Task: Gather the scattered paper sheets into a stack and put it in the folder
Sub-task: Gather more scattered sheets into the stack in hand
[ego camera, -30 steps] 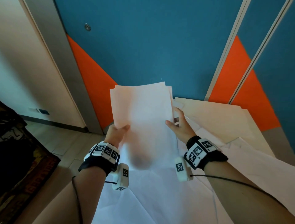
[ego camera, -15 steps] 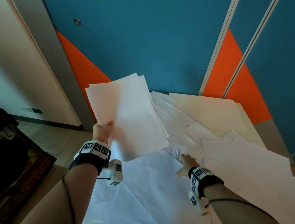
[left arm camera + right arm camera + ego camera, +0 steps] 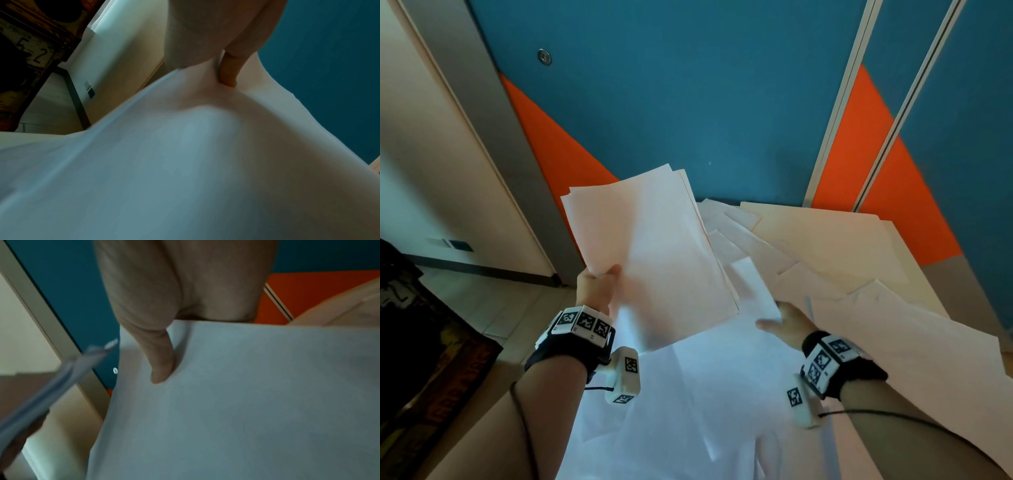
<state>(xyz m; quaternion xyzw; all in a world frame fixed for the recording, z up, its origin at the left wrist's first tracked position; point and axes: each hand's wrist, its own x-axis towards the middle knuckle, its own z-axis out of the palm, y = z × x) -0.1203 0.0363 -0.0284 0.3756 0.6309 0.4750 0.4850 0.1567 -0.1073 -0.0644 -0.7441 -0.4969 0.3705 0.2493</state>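
A thin stack of white rectangular paper sheets (image 3: 650, 253) is gripped at its lower left corner by the left hand (image 3: 595, 287) and held raised. One loose white sheet (image 3: 755, 289) is pinched by the right hand (image 3: 786, 323), just right of the stack. One cream card folder (image 3: 832, 246) lies flat beyond, among scattered sheets too overlapped to be counted.

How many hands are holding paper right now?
2. The left hand grips the raised stack at its lower corner; the right hand pinches a single sheet it is lifting off the table pile.
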